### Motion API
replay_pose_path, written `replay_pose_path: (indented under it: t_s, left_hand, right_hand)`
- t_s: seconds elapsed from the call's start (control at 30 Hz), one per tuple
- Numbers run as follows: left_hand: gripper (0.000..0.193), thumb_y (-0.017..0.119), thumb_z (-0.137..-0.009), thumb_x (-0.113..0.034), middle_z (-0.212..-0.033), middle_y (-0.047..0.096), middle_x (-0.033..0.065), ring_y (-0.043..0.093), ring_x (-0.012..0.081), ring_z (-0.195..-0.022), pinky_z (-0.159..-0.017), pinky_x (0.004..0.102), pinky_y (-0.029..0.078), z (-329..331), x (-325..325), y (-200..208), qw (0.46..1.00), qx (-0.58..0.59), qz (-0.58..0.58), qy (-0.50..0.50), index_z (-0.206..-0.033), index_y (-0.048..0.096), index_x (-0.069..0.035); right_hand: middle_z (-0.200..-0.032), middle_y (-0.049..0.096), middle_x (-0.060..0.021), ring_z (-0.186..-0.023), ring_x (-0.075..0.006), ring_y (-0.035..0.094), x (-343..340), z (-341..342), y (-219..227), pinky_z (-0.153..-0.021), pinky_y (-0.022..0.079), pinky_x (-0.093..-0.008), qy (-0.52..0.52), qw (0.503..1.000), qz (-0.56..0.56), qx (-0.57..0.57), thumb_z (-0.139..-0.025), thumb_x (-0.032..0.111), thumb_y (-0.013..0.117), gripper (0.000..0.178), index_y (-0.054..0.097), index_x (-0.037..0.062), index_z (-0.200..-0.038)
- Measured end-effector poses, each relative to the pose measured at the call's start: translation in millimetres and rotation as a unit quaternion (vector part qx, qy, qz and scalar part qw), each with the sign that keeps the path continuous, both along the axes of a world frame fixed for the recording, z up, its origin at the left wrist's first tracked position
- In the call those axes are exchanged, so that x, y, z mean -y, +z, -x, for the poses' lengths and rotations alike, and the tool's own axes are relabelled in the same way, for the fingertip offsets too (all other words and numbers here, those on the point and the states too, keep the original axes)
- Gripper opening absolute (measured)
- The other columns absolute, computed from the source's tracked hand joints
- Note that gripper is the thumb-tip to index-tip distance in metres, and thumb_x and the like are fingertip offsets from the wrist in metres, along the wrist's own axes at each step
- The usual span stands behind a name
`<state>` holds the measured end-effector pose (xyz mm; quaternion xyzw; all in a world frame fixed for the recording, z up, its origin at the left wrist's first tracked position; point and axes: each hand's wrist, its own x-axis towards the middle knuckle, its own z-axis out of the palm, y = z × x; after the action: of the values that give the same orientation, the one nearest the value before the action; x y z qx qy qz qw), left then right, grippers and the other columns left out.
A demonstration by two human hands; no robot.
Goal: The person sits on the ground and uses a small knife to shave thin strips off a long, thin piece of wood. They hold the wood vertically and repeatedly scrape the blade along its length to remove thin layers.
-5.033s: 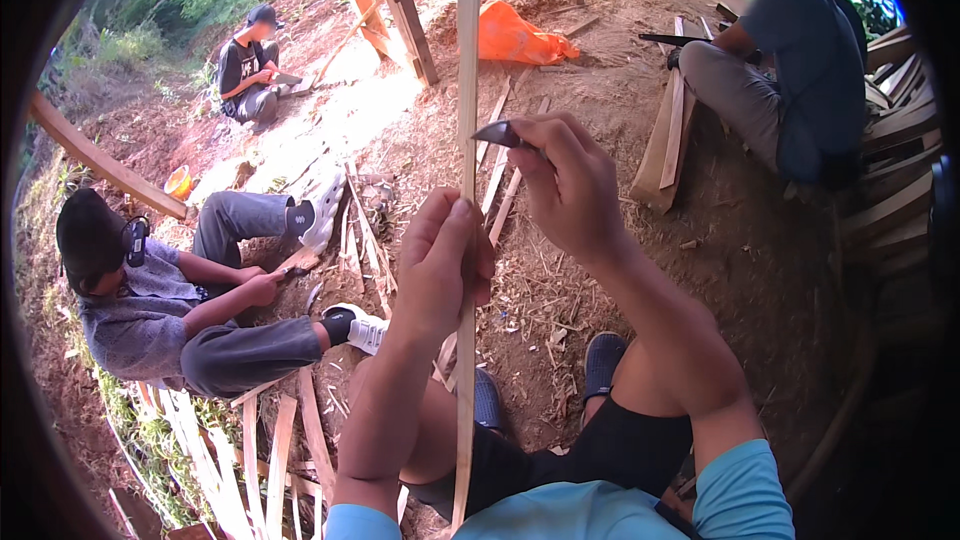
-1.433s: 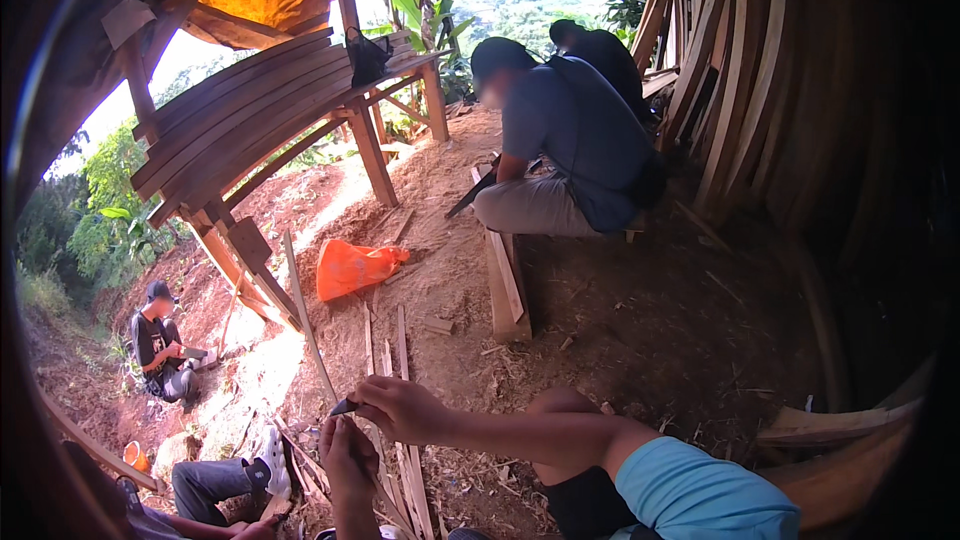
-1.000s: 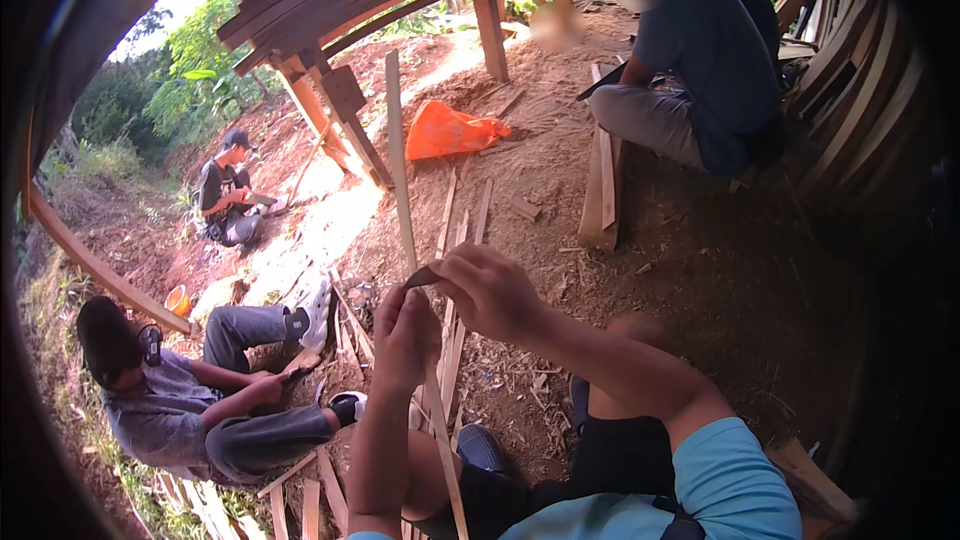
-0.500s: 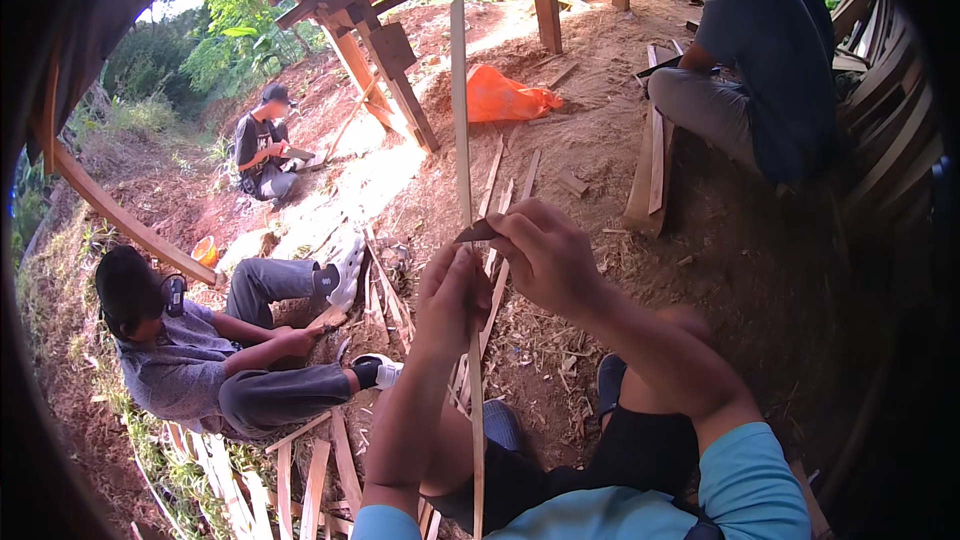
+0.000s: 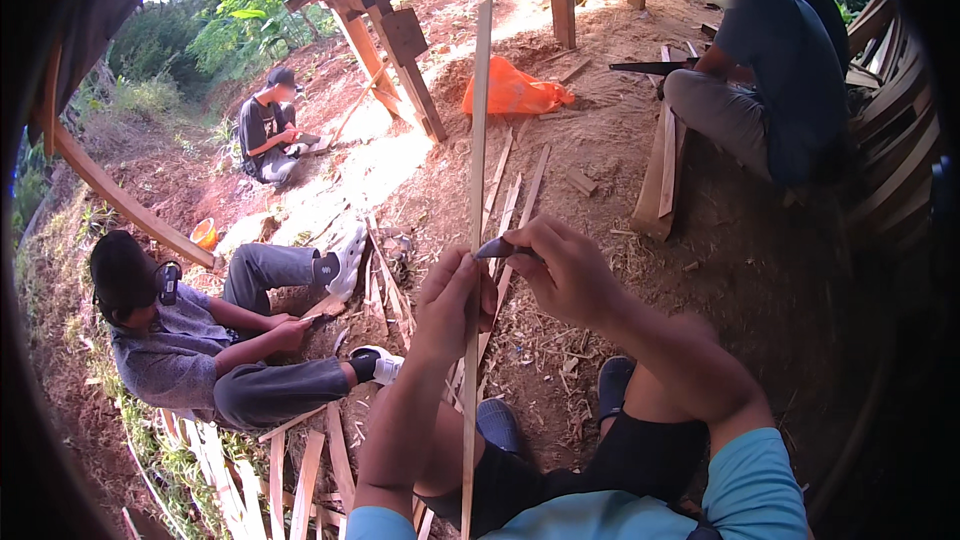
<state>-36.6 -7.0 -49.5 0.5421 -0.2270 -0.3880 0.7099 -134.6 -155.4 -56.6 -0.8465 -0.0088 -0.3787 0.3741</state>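
A long, thin wooden strip (image 5: pixel 481 120) stands nearly upright in front of me, running from above my hands down past my lap. My left hand (image 5: pixel 448 302) is closed around it at mid-length. In a pinch, my right hand (image 5: pixel 562 270) grips a small dark knife blade (image 5: pixel 491 248), its tip at the strip just above my left fingers. The knife's handle is hidden in my right palm. Below, the strip's lower end passes between my left forearm and my dark shorts.
Several wooden strips (image 5: pixel 497 180) lie on the dirt ahead. One person (image 5: pixel 180 350) sits close on my left, another (image 5: pixel 268 130) farther back, and two at the right near a plank (image 5: pixel 660 180). An orange sheet (image 5: pixel 515 90) lies by a timber frame (image 5: pixel 400 65).
The strip's upper end has shifted right and its lower end slightly left. My right hand has moved a little right and down, and the blade has turned, showing a lighter face.
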Motion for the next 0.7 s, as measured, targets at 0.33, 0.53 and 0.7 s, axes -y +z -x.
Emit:
replay_pose_path:
  t_s: [0.33,0.53,0.7]
  left_hand:
    - [0.026,0.038,-0.098,-0.032,-0.057,0.047,0.0016,0.037,0.0075,-0.039,-0.036,0.0201,0.028,7,23,-16,0.997,-0.037,0.072,0.012,-0.090,0.049,-0.010]
    - [0.029,0.037,-0.099,-0.035,-0.055,0.043,-0.0037,0.033,0.0036,-0.041,-0.037,0.0184,0.022,0,10,-5,0.997,-0.010,-0.016,0.081,-0.084,0.048,-0.013]
    - [0.029,0.036,-0.100,-0.033,-0.058,0.041,-0.0027,0.031,0.0060,-0.045,-0.041,0.0223,0.024,-2,15,-5,0.998,0.056,0.008,0.028,-0.088,0.048,-0.009]
  right_hand:
    - [-0.084,0.057,-0.0158,-0.068,-0.0265,0.060,7,6,-15,-0.059,0.046,-0.0337,-0.036,0.989,-0.134,-0.059,-0.090,0.017,0.057,0.029,0.044,0.0023,-0.111]
    - [-0.082,0.060,-0.0138,-0.071,-0.0249,0.060,-19,-13,-16,-0.064,0.046,-0.0368,0.032,0.949,-0.296,-0.107,-0.091,0.018,0.055,0.029,0.044,0.0013,-0.112]
    - [-0.094,0.053,-0.0041,-0.078,-0.0095,0.048,-15,5,-8,-0.069,0.043,-0.0257,0.014,0.957,-0.271,-0.102,-0.090,0.012,0.054,0.024,0.047,0.0048,-0.112]
